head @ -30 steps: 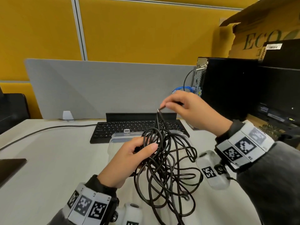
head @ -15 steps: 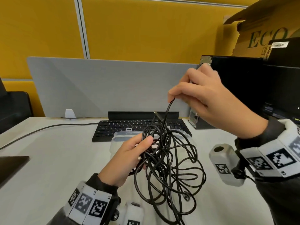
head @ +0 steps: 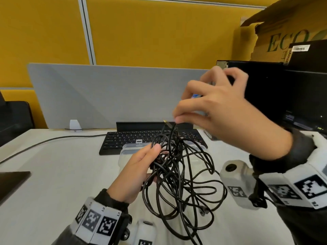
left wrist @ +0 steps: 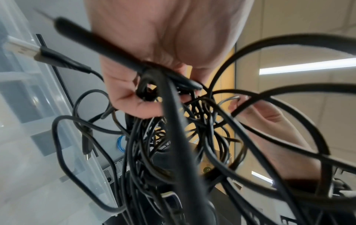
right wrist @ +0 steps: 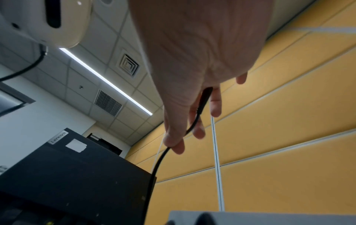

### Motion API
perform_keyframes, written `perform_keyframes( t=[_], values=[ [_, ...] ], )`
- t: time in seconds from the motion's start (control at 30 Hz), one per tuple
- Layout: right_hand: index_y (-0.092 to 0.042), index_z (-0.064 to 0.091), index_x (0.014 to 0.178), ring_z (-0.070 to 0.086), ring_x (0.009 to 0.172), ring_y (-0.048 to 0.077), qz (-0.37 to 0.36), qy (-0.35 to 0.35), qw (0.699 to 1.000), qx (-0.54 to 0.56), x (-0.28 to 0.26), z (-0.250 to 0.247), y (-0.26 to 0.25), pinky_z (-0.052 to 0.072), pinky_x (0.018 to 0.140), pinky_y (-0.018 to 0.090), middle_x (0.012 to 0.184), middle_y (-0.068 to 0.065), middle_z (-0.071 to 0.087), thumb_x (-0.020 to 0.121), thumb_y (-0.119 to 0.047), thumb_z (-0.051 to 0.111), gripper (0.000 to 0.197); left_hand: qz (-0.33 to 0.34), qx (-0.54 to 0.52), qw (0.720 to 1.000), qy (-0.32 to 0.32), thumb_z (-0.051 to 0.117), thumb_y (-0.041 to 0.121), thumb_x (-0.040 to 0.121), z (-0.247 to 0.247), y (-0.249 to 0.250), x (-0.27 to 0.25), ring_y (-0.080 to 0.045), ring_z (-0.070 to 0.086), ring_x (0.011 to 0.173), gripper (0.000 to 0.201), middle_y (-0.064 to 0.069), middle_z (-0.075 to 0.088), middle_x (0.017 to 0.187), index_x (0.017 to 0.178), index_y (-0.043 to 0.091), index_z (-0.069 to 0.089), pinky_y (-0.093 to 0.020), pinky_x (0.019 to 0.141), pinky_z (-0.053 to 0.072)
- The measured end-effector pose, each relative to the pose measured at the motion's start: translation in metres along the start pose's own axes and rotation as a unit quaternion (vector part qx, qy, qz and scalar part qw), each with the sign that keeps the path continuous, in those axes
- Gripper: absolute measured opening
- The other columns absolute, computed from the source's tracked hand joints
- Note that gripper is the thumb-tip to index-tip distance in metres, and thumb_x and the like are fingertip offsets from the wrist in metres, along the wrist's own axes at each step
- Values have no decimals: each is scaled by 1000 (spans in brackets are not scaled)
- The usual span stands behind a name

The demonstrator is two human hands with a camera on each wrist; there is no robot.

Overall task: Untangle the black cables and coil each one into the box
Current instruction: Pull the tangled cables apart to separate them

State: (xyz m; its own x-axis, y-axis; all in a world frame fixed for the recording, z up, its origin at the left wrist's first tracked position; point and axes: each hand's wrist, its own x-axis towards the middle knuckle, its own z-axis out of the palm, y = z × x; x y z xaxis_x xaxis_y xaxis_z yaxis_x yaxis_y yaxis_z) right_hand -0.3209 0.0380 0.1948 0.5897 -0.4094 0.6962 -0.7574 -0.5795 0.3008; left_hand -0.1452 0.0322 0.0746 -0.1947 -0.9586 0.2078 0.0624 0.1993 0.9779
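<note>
A tangle of black cables [head: 178, 184] hangs above the desk in the head view. My left hand [head: 154, 156] grips the tangle's upper left side, thumb over the strands; in the left wrist view its fingers [left wrist: 134, 103] are curled round the bundle [left wrist: 173, 137]. My right hand [head: 177, 119] pinches one strand at the top of the tangle, next to a plug tip [head: 166, 121] that sticks up. The right wrist view shows that cable [right wrist: 157, 164] running under the thumb [right wrist: 174, 143]. A clear plastic box [head: 127, 148] stands just behind the tangle.
A black keyboard [head: 123, 138] lies beyond the box, before a grey divider [head: 106, 94]. A black computer tower [head: 265, 96] and a cardboard box [head: 283, 38] stand at the right. A thin cable [head: 53, 140] crosses the desk's left side. A dark flat object [head: 12, 179] lies at the left edge.
My right hand moved off the plug end onto a strand beside it, lifted it, then came back down to the top of the tangle. The left hand kept its grip.
</note>
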Motion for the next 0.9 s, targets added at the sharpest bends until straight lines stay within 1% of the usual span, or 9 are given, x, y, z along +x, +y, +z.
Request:
perform_keyframes(
  t=[0.1,0.27,0.33,0.5,0.63,0.7,0.77,0.83,0.9],
  values=[
    [-38,66,78,51,105,29,-6,7,999,-49,-1,-3,1,12,98,54,81,-15,63,84,-48,48,22,6,-2,1000,4,38,32,98,2,1,0,-5,52,54,40,8,57,64,66,32,62,-28,53,41],
    [-36,65,75,48,121,32,-83,25,987,-134,2,6,-14,8,102,57,91,-17,66,83,-36,62,8,-3,1,1000,5,40,35,97,2,-3,1,-18,60,73,33,-11,62,81,94,12,63,-36,67,46],
    [-36,65,77,49,121,30,-116,36,982,-143,4,11,-16,9,103,58,92,-15,66,83,-29,64,9,-17,-5,1000,8,41,38,96,2,-3,1,-20,58,74,33,-8,62,79,93,14,63,-38,68,44],
    [-33,63,88,54,77,21,-216,-7,972,-94,8,23,-9,30,95,55,67,-7,51,79,5,56,40,-29,-19,999,12,42,38,94,3,-3,2,-9,56,54,36,4,60,63,67,33,65,-27,51,40],
    [-34,65,87,50,71,20,-241,-71,968,-31,2,38,-11,42,78,48,72,-5,52,82,-4,59,31,-44,-56,997,12,43,33,96,0,-5,4,-15,59,63,29,-14,61,80,95,14,64,-21,45,43],
    [-36,66,93,49,73,15,-206,-97,973,38,-2,41,-11,43,72,41,76,-8,53,89,-23,48,22,-42,-68,996,25,44,32,96,-3,-6,6,-23,58,69,30,-25,57,86,99,8,61,-23,47,44],
    [-37,63,108,48,80,6,-91,-120,970,190,-7,35,-2,43,75,30,83,-13,55,90,-40,46,24,-35,-94,994,48,45,35,91,-6,-7,6,-25,55,67,26,-21,57,83,90,13,59,-28,51,40],
    [-34,59,115,54,87,0,75,-94,921,370,-15,26,15,46,79,19,92,-15,60,91,-42,46,28,-37,-131,989,56,45,36,86,-8,-6,7,-16,57,51,28,-16,63,73,81,12,58,-22,44,39],
    [-32,63,106,59,83,2,250,-28,844,473,-28,27,33,50,78,22,91,-11,63,95,-43,37,30,-40,-172,983,58,41,33,91,-12,-7,6,-10,54,37,31,-8,63,57,78,9,56,-13,34,38]
  ],
)
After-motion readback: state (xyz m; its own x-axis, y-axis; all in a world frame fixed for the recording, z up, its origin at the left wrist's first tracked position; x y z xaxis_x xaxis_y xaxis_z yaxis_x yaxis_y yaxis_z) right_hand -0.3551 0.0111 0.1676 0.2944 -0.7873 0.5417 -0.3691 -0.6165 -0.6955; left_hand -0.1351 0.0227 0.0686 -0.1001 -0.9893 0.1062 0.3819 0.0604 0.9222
